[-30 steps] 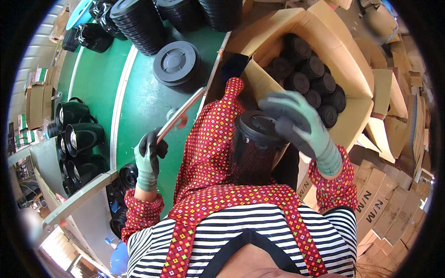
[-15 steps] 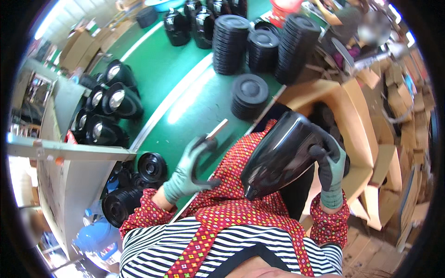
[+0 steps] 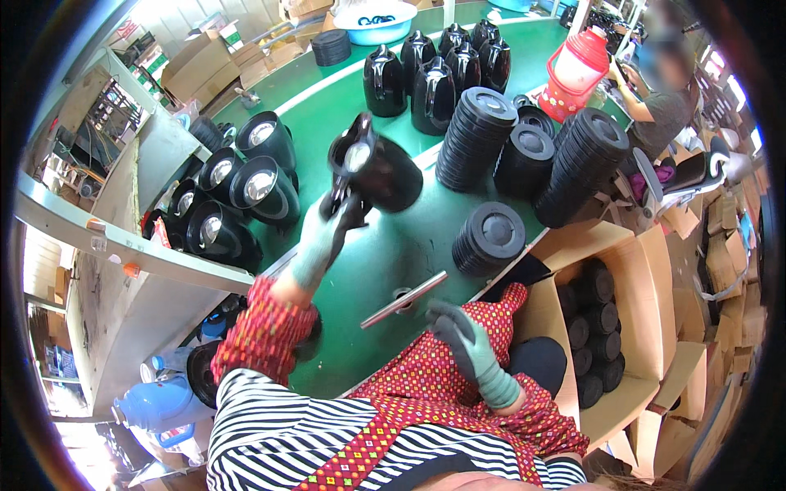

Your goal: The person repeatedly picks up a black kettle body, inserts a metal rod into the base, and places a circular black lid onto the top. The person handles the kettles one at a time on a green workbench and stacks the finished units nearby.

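My left hand (image 3: 327, 233), in a grey-green glove with dark fingers, grips a glossy black jug (image 3: 385, 173) by its handle side. The jug is tilted over the green table, its mouth showing a silvery inside; it is somewhat blurred. My right hand (image 3: 471, 352), gloved alike, is open and holds nothing, its fingers loosely stretched over the table's near edge. Just beyond those fingertips a metal bar (image 3: 405, 300) crosses a small round fitting on the table. More black jugs lie to the left with silvery mouths facing me, among them one jug (image 3: 260, 190).
Upright black jugs (image 3: 434, 96) stand at the back. Stacked black discs (image 3: 490, 237) rise at the right, near a red-and-white flask (image 3: 575, 72). An open carton (image 3: 647, 286) holds round black pieces. A metal frame rail (image 3: 131, 241) crosses at left. Another person (image 3: 659, 110) is at far right.
My right hand has let go of a black jug and moved left. My left hand, empty before, has moved up and forward and now holds a black jug. The view has shifted.
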{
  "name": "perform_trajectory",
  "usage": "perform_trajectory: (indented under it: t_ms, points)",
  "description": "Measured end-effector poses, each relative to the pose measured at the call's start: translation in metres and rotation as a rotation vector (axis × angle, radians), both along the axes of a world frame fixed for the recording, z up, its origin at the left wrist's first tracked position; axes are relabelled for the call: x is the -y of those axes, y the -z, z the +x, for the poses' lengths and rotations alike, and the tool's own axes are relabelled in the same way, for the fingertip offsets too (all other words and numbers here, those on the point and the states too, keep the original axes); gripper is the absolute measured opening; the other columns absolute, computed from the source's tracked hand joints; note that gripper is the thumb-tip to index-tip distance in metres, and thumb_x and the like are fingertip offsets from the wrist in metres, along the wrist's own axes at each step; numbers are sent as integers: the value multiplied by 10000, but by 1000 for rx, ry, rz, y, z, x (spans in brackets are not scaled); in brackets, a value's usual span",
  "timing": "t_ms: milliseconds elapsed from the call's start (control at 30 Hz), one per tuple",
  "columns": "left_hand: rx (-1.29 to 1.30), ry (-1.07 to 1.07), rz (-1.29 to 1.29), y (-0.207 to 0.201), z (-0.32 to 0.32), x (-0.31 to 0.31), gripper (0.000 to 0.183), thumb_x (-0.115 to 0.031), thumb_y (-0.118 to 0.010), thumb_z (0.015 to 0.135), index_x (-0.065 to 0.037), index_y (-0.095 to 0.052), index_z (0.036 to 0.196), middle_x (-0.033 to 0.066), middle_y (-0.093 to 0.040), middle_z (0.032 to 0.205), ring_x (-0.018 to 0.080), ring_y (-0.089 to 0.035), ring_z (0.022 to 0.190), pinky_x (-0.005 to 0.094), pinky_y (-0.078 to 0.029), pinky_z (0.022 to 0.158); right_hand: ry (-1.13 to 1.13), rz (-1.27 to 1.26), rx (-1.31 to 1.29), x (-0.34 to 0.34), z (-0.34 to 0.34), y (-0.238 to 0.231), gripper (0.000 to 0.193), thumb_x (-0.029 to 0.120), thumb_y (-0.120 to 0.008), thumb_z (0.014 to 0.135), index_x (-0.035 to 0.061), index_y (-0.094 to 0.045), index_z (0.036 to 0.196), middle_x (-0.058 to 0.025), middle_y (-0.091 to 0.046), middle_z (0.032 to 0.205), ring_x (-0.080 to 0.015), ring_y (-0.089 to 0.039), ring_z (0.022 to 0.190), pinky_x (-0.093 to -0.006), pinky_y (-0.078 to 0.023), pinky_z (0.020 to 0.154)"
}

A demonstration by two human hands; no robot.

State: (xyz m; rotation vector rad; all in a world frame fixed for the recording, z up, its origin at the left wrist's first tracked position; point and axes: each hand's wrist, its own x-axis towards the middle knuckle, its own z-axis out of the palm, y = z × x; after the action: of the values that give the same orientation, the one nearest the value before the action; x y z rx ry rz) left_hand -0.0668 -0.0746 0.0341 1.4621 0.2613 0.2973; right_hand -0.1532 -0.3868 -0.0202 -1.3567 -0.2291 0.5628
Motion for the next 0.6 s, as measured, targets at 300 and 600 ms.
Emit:
perform_trajectory:
  t_ms: [300,600]
  points:
    - [-103,-215,776,50,220,-44,536,-531,-731,919,-51,-761,1156,208,-771,1036,376,-739,1016,442,-551,908,-61,-145,148,7,2,16,342,131,-640,1044,-53,-656,1331,-168,-743,1222,-219,-720,1097,-327,-553,958]
    - [-8,-394,1251,7,56,-67,923,-433,-849,825,-35,-417,1536,249,-456,1539,415,-445,1443,462,-435,1162,-126,-79,29,12,10,12,474,279,-566,1109,-83,-582,1414,-165,-703,1272,-215,-692,1130,-347,-554,1012]
